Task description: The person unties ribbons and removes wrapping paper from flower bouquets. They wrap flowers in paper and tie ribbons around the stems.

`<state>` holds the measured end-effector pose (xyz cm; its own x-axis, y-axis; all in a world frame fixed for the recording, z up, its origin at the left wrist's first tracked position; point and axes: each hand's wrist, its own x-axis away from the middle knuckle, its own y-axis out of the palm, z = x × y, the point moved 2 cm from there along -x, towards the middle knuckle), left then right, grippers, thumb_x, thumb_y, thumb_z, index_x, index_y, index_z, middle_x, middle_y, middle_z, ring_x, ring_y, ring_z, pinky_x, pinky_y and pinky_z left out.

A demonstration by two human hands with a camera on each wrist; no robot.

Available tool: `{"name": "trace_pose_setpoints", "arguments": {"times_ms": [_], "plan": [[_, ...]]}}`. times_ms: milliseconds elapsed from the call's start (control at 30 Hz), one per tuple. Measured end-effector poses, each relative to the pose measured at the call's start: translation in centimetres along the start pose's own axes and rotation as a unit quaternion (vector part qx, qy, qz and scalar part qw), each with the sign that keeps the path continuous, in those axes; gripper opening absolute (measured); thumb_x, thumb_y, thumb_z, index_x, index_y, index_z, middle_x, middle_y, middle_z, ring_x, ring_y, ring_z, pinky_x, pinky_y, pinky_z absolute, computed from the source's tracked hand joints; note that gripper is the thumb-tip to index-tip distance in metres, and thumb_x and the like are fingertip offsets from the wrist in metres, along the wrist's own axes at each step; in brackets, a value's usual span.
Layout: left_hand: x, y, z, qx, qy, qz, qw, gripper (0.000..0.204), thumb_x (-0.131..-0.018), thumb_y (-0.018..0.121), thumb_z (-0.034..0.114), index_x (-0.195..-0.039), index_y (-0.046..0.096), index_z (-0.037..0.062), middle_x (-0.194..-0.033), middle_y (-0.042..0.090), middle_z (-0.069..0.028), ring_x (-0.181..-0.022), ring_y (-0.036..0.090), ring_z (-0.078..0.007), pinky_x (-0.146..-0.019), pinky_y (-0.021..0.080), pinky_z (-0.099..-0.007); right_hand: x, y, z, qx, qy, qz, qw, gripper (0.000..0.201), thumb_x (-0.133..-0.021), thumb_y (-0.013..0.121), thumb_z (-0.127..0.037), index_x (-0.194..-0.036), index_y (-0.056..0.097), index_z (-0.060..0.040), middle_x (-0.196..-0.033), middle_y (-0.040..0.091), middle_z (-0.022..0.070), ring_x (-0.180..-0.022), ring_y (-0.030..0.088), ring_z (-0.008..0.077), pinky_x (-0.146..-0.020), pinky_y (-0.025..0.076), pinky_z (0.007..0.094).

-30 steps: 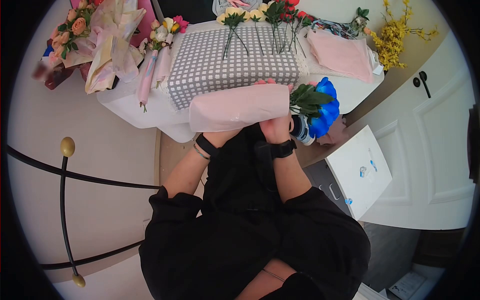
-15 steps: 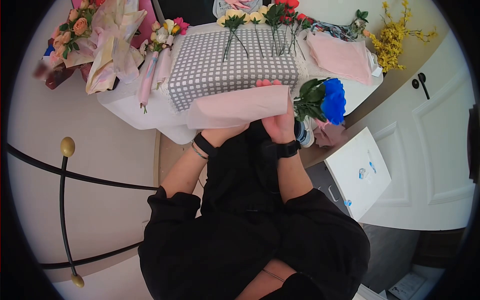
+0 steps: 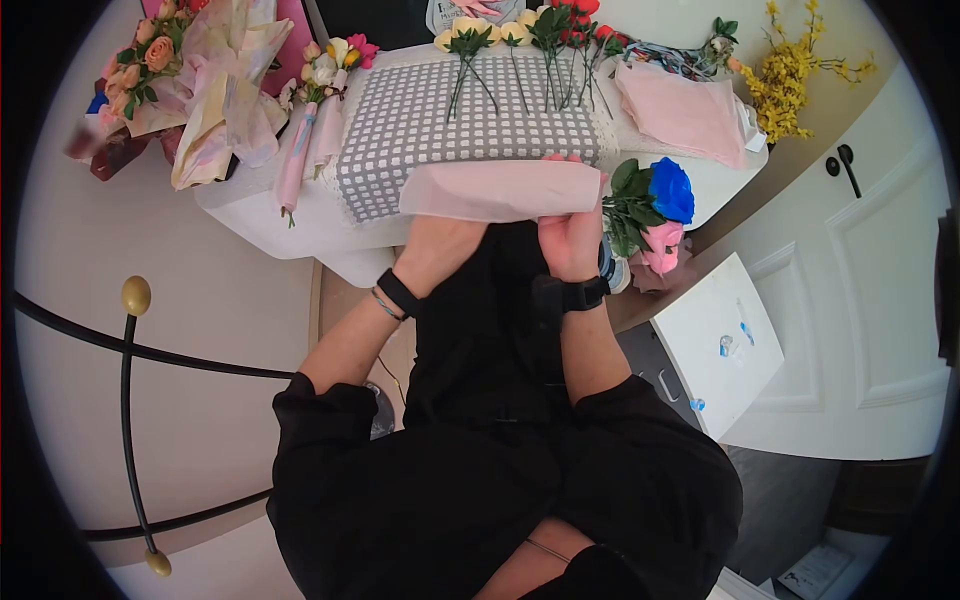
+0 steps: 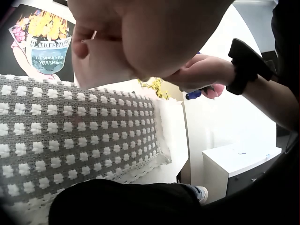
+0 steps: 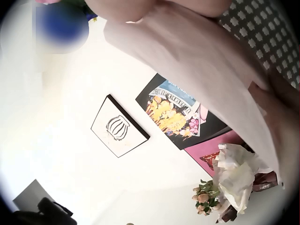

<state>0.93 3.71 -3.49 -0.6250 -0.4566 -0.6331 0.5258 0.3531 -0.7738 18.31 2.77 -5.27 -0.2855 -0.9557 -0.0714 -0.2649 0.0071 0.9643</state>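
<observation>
A roll of pale pink wrapping paper [image 3: 500, 190] lies across both hands, around a small bouquet in the head view. From its right end stick out green leaves [image 3: 625, 210], a blue rose [image 3: 672, 190] and a pink rose [image 3: 662, 247]; the stems are hidden inside. My right hand [image 3: 570, 245] holds the roll near the flowers, palm up, its fingertips showing over the far side. My left hand [image 3: 440, 250] grips the paper from below toward the left end. In the left wrist view its fingers curl round the paper [image 4: 105, 63].
Below the roll is a table [image 3: 270, 225] with a grey-and-white checked cloth [image 3: 430, 130]. Cream roses [image 3: 468, 38], red ones and pink paper sheets [image 3: 680, 110] lie farther back. Wrapped bouquets [image 3: 295, 160] stand left. A white cabinet [image 3: 720, 340] is at the right.
The roll has moved slightly right and away from the body and turned, so the pink rose now shows under the blue one. My left hand has shifted along the paper, its back now in view.
</observation>
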Motion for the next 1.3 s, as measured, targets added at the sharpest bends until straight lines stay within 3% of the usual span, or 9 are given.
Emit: {"name": "trace_pose_setpoints", "arguments": {"times_ms": [33, 267, 333, 467, 667, 833, 1100, 1167, 1300], "plan": [[-0.1, 0.0, 1.1, -0.116, 0.032, 0.014, 0.993, 0.031, -0.081, 0.058, 0.011, -0.111, 0.063, 0.0033, -0.117, 0.061, -0.0121, -0.11, 0.057, -0.0309, -0.096, 0.043, -0.0437, 0.2, 0.2, 0.0, 0.008, -0.008, 0.014, 1.0, 0.045, -0.1, 0.038, -0.042, -0.12, 0.047, -0.0035, -0.116, 0.058, 0.013, -0.113, 0.053, 0.0262, -0.102, 0.041, 0.0401], [-1.9, 1.6, 2.5, 0.093, -0.014, 0.082, 0.992, 0.029, -0.082, 0.056, 0.007, -0.11, 0.064, 0.0063, -0.108, 0.063, -0.0134, -0.102, 0.059, -0.0315, -0.091, 0.045, -0.0445, 0.2, -0.2, 0.1, -0.012, 0.018, 0.01, 1.0, 0.028, -0.099, 0.041, -0.023, -0.119, 0.049, -0.0038, -0.122, 0.055, 0.013, -0.118, 0.051, 0.0268, -0.106, 0.039, 0.0413], [-2.2, 1.8, 2.4, 0.054, -0.017, 0.07, 0.996, 0.029, -0.081, 0.056, 0.007, -0.108, 0.064, 0.007, -0.102, 0.064, -0.0128, -0.096, 0.061, -0.0319, -0.087, 0.046, -0.0443, 0.4, 0.3, -0.2, -0.015, 0.007, -0.056, 0.998, 0.031, -0.099, 0.04, -0.019, -0.124, 0.048, -0.0022, -0.125, 0.054, 0.0134, -0.121, 0.049, 0.0276, -0.107, 0.037, 0.0419], [-2.3, 1.1, 2.7, 0.012, 0.029, 0.076, 0.997, 0.028, -0.078, 0.055, 0.006, -0.105, 0.065, 0.0081, -0.091, 0.065, -0.0118, -0.083, 0.061, -0.0324, -0.077, 0.048, -0.0441, 0.8, 1.1, -0.8, -0.015, 0.006, -0.031, 0.999, 0.036, -0.098, 0.04, -0.017, -0.13, 0.045, -0.0005, -0.13, 0.051, 0.0146, -0.125, 0.046, 0.0282, -0.109, 0.036, 0.0425], [-2.4, 1.2, 2.3, 0.063, 0.042, 0.055, 0.996, 0.029, -0.085, 0.058, 0.019, -0.112, 0.063, 0.0111, -0.102, 0.064, -0.0121, -0.091, 0.063, -0.0308, -0.078, 0.05, -0.0406, 1.2, 1.7, -1.0, 0.01, 0.006, -0.026, 1.0, 0.042, -0.097, 0.043, -0.017, -0.134, 0.041, 0.0019, -0.135, 0.047, 0.0166, -0.129, 0.042, 0.0299, -0.111, 0.031, 0.0441], [-2.6, 0.8, 2.0, 0.063, 0.019, -0.006, 0.998, 0.033, -0.087, 0.06, 0.025, -0.117, 0.061, 0.0113, -0.107, 0.064, -0.0117, -0.095, 0.063, -0.0305, -0.078, 0.05, -0.0386, 1.0, 0.5, -0.2, 0.13, 0.002, -0.16, 0.978, 0.051, -0.097, 0.045, -0.028, -0.137, 0.038, 0.0023, -0.139, 0.044, 0.018, -0.128, 0.042, 0.0321, -0.11, 0.03, 0.0437], [-1.7, 1.3, 1.3, 0.096, 0.012, 0.036, 0.995, 0.032, -0.087, 0.06, 0.03, -0.114, 0.063, 0.0117, -0.101, 0.067, -0.0096, -0.084, 0.066, -0.0295, -0.071, 0.052, -0.0406, 1.3, 0.7, 0.5, 0.176, 0.061, -0.09, 0.978, 0.056, -0.1, 0.037, -0.039, -0.136, 0.038, 0.0041, -0.131, 0.051, 0.0192, -0.123, 0.048, 0.026, -0.104, 0.038, 0.0378], [-1.6, 1.3, 1.1, 0.074, -0.064, -0.03, 0.995, 0.031, -0.084, 0.065, 0.025, -0.111, 0.064, 0.0095, -0.105, 0.066, -0.0103, -0.095, 0.063, -0.0306, -0.078, 0.051, -0.0395, 1.4, 1.0, 0.3, 0.173, 0.048, -0.064, 0.982, 0.059, -0.1, 0.036, -0.042, -0.137, 0.037, 0.0036, -0.129, 0.052, 0.0186, -0.122, 0.049, 0.0255, -0.103, 0.039, 0.0375], [-0.3, 1.5, -0.5, -0.013, 0.017, 0.014, 1.0, 0.03, -0.082, 0.066, 0.024, -0.108, 0.065, 0.0092, -0.103, 0.067, -0.0104, -0.094, 0.064, -0.0299, -0.078, 0.051, -0.0396, 1.1, 1.1, -0.4, 0.129, 0.012, -0.023, 0.991, 0.059, -0.1, 0.036, -0.045, -0.138, 0.034, 0.0013, -0.128, 0.053, 0.0176, -0.121, 0.05, 0.0243, -0.103, 0.04, 0.0362]]}}
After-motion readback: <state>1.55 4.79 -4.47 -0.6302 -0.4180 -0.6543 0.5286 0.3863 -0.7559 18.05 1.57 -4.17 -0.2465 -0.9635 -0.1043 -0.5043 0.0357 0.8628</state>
